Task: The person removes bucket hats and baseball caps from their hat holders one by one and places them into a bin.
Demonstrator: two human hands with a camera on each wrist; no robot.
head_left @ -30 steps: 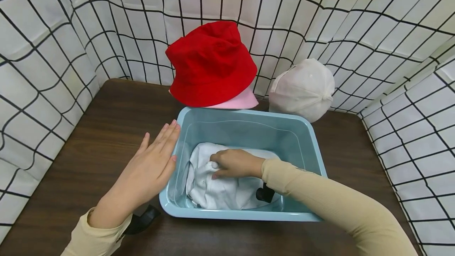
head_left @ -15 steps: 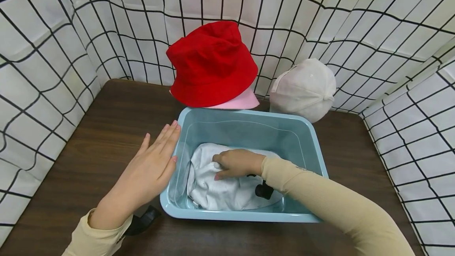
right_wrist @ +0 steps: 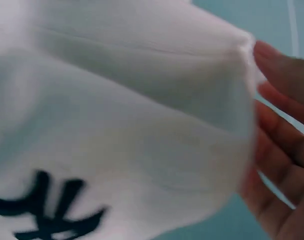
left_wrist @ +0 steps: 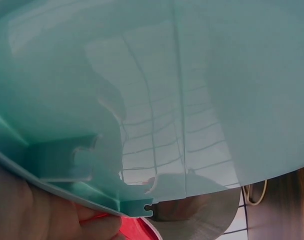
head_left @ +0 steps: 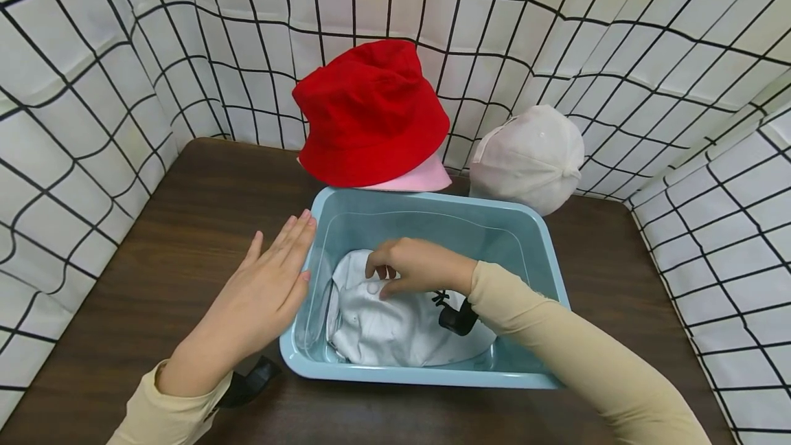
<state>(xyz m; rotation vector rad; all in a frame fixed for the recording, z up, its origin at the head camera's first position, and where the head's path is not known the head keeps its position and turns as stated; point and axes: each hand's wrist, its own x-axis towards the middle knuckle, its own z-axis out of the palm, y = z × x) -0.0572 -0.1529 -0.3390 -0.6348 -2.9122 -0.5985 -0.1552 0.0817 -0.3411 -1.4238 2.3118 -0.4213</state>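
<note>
A white cap (head_left: pixel 377 325) with a black marking lies crumpled on the bottom of a light blue plastic bin (head_left: pixel 432 378). Over the cap, inside the bin, is my right hand (head_left: pixel 420 265), its fingers loosely bent and the thumb apart from them. In the right wrist view the thumb (right_wrist: pixel 279 65) is at the cap's edge, and the other fingers are beside the fabric without a visible pinch. My left hand (head_left: pixel 262 287) rests with straight fingers along the bin's left rim. The left wrist view shows the bin's outer wall (left_wrist: pixel 141 100).
Behind the bin, a red bucket hat (head_left: pixel 373 115) sits on top of a pink hat (head_left: pixel 426 177). A pale cap (head_left: pixel 528 160) stands to their right. White panels with black wire grid (head_left: pixel 266 40) surround the brown wooden table (head_left: pixel 204 225).
My right hand has risen a little off the cap, with its fingers loosening and more of the black marking showing. My left hand stays at the rim.
</note>
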